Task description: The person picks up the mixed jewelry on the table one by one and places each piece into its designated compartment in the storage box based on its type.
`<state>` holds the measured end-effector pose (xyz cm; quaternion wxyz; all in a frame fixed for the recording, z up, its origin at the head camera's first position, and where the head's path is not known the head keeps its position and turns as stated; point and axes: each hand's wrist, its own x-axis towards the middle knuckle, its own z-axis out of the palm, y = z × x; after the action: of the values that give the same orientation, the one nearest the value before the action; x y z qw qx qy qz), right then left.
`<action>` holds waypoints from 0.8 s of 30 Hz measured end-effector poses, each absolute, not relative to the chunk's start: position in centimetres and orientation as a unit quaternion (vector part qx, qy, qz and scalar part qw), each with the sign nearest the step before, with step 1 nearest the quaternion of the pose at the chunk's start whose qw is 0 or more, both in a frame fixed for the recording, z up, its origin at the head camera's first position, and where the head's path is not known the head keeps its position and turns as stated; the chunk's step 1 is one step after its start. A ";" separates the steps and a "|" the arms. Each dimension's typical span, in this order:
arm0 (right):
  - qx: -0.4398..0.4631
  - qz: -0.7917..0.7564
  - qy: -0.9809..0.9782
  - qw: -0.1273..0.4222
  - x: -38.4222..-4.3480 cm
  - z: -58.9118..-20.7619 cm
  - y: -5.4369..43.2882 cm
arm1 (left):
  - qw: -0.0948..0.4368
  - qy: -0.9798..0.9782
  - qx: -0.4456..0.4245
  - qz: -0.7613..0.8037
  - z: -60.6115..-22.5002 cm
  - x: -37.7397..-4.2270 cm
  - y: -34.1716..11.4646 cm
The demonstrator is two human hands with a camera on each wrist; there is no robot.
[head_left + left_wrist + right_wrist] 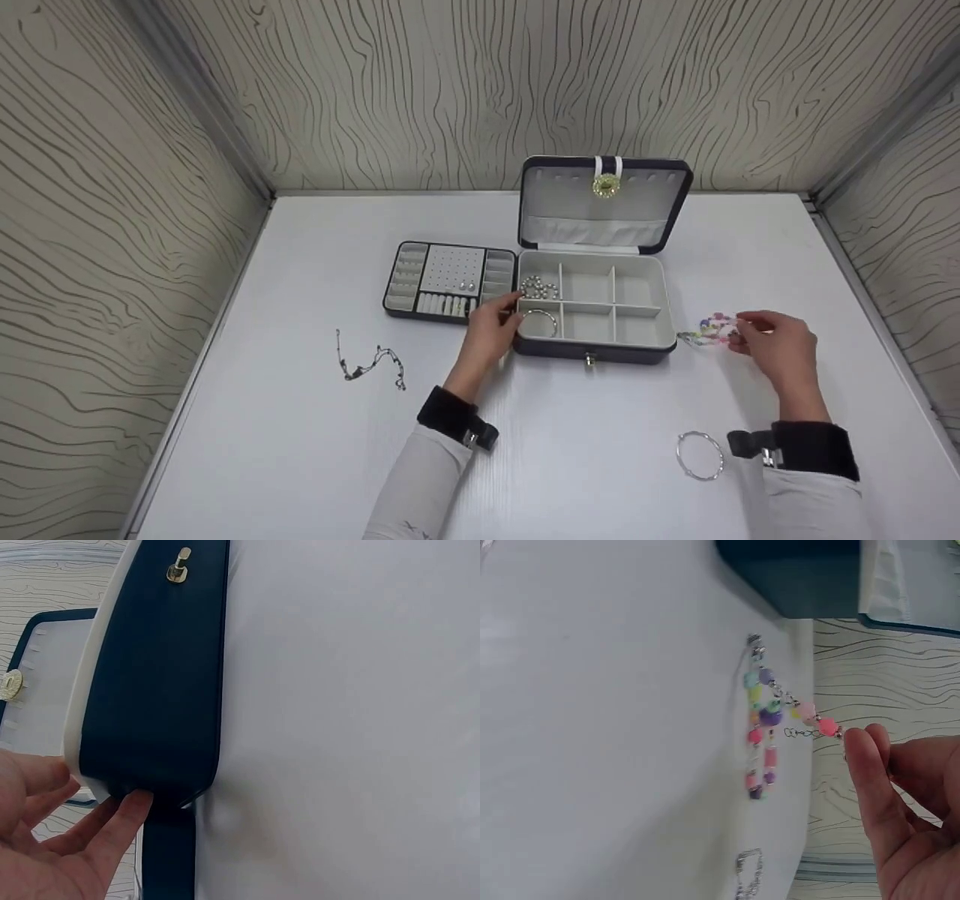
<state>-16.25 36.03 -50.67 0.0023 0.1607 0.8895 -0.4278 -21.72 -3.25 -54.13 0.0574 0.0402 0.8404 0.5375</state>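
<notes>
While the jewelry box point(555, 351) is gripped by the left hand point(487, 337), strung beads point(771, 717) rightward are pinched by the right hand point(783, 354).

Thin dark chain point(358, 371) on white table point(247, 450), left — silver bangle point(679, 452), lower right — wavy-lined walls point(465, 90) behind, beside.

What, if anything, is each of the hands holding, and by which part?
The right hand pinches the multicoloured beaded strand beside a bright pink bead. The left hand grips the open navy-blue rectangular box by its front left corner.
</notes>
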 end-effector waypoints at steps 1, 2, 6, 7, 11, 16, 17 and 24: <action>0.157 -0.430 0.889 -0.008 -16.2 -50.0 35.8 | 0.056 0.841 0.041 0.537 -54.1 -21.7 -3.3; 0.154 -0.431 0.889 -0.018 -16.2 -49.3 35.6 | 0.055 0.841 0.043 0.536 -54.1 -21.7 -3.3; 0.144 -0.427 0.892 -0.041 -16.0 -46.9 34.8 | 0.053 0.843 0.045 0.533 -54.1 -21.6 -3.3; 0.143 -0.425 0.893 -0.042 -16.0 -46.3 34.7 | 0.052 0.843 0.046 0.533 -54.1 -21.6 -3.4; 0.137 -0.412 0.900 -0.047 -15.9 -44.3 34.0 | 0.050 0.842 0.048 0.535 -54.2 -21.7 -3.4; 0.110 -0.411 0.902 -0.074 -16.0 -42.2 32.9 | 0.040 0.841 0.054 0.537 -54.3 -21.6 -3.4; 0.104 -0.409 0.903 -0.080 -16.0 -41.8 32.7 | 0.038 0.841 0.055 0.537 -54.3 -21.6 -3.4; 0.064 -0.411 0.898 -0.144 -16.4 -39.2 30.0 | 0.030 0.841 0.062 0.536 -54.3 -21.6 -3.3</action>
<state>-16.42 30.04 -39.19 -0.1435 0.0639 0.8979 -0.4113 -21.63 -3.34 -54.26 0.0303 0.0623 0.8412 0.5362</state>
